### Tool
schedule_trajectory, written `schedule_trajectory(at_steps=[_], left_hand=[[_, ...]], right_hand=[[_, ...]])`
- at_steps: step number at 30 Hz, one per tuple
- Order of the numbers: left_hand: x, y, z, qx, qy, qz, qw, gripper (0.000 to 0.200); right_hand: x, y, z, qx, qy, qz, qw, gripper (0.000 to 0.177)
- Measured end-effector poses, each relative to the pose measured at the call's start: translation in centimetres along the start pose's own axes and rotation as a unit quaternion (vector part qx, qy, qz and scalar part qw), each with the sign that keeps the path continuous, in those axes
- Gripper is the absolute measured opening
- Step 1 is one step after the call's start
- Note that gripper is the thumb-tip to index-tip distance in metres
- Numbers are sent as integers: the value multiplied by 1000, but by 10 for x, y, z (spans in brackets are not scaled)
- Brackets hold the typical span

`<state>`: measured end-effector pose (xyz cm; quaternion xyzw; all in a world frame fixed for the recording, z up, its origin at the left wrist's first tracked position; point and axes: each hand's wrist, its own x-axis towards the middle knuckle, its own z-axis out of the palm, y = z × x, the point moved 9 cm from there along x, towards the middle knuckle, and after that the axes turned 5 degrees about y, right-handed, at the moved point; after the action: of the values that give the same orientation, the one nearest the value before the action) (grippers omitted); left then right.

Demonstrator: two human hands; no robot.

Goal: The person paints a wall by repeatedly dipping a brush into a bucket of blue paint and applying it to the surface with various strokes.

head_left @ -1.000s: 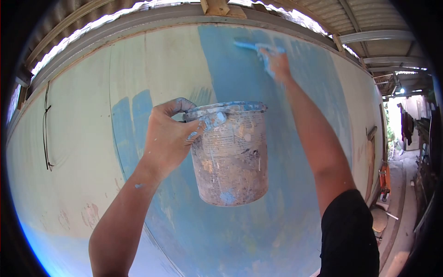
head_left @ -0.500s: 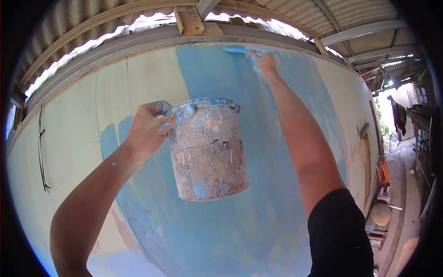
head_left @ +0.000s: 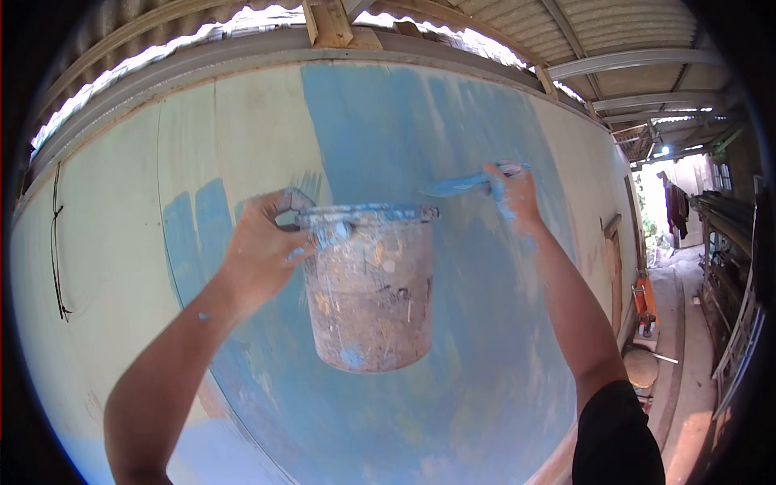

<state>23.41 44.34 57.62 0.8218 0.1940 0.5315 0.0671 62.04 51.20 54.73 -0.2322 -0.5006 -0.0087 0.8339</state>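
My left hand (head_left: 271,234) grips the rim of a paint-spattered bucket (head_left: 372,299), thumb outside and fingers over the edge. The bucket hangs upright before the wall, and its inside is hidden from this angle. To its upper right, my right hand (head_left: 513,196) is closed around a blue-coated paintbrush (head_left: 457,186), whose tip points left above the bucket's right rim. Blue paint smears both hands. Behind them stands a pale wall (head_left: 250,129) with a broad, streaky blue painted area (head_left: 364,121).
Wooden beams (head_left: 331,28) and a corrugated roof (head_left: 638,28) run overhead. A black cord (head_left: 56,234) hangs on the wall at left. On the right, a narrow walkway (head_left: 683,339) holds an orange object (head_left: 644,299) and a round tan item (head_left: 641,369); dark clothes (head_left: 676,202) hang farther back.
My right hand has come down with the paintbrush from the top of the wall toward the bucket. The bucket sits slightly lower in view, its rim now seen more edge-on.
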Motion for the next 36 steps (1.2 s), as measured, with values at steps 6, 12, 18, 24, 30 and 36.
schedule_trajectory(at_steps=[6, 12, 18, 24, 30, 36], left_hand=[[-74, -30, 45, -134, -16, -87, 987, 29], [-174, -50, 101, -210, 56, 8, 976, 48], [-268, -44, 135, -146, 132, 87, 977, 48], [-331, -61, 153, -172, 205, 37, 963, 48], [-364, -74, 164, -202, 200, 22, 959, 47], [-393, -110, 193, -252, 178, -92, 947, 56]], right_hand=[[-57, -64, -42, 38, -43, 31, 998, 23], [-130, -118, -48, 117, -87, 78, 986, 23], [-234, -123, -30, -131, -310, 153, 929, 19], [-347, -115, -33, -164, -315, 68, 932, 21], [-420, -112, -38, -183, -168, -111, 962, 9], [-450, -83, -62, -140, -34, -105, 984, 9]])
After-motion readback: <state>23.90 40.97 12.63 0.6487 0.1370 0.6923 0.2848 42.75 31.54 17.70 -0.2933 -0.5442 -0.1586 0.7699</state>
